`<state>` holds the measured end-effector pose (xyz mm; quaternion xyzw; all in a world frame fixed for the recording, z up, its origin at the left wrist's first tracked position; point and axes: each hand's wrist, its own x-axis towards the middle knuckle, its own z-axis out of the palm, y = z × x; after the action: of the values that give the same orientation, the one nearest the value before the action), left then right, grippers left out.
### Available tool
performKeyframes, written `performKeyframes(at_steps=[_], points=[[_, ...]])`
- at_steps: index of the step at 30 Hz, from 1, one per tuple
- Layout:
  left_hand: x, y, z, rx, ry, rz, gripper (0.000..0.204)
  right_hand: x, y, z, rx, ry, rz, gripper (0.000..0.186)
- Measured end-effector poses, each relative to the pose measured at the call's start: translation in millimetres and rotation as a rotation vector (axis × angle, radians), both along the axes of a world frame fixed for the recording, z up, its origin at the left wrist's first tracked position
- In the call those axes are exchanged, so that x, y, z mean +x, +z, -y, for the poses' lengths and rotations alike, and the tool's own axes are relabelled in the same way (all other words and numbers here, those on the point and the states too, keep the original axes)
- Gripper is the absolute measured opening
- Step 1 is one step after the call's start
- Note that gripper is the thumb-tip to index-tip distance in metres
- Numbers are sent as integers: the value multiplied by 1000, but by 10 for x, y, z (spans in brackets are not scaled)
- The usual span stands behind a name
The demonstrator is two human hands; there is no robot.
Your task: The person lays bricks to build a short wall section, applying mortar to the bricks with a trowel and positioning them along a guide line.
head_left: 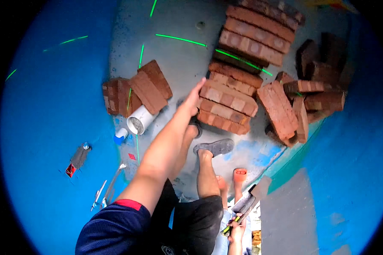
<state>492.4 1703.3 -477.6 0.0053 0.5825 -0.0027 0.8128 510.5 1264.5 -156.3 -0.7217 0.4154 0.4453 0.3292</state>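
Nearest, the right hand [237, 230] is closed around a trowel [247, 207]. Beyond, the left hand [194, 97] touches the left end of a brick [227, 95]; I cannot tell whether it grips. Farther, more stacked bricks [257, 40].

Looks like rough, matt fired clay on the stacked bricks [227, 97] and the loose bricks [278, 108], but smooth, faintly glossy plastic on the white cylindrical container [145, 117]. Reads as worn, blotchy concrete on the grey floor [178, 63] and smooth paint over the blue surface [51, 106]. Shows soft, matt cloth in the navy sleeve [112, 229] and black shorts [198, 219], dull rubbery material in the dark sandal [219, 146].
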Motion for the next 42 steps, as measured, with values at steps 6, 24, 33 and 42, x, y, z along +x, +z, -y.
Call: performKeyframes(at_steps=[6,24,33,42], points=[[-135,19,-47,44,-105,-28,59,-231,-138,432,49,-117,-18,47],[1339,3120,2710,516,-701,616,35,-544,-23,673,133,-126,-28,41],[-41,1137,-587,812,-507,-396,32,-461,87,363,96,-140,-27,41],[1382,-161,-1895,604,-390,-96,80,-543,340,-605,-142,-201,-148,30]])
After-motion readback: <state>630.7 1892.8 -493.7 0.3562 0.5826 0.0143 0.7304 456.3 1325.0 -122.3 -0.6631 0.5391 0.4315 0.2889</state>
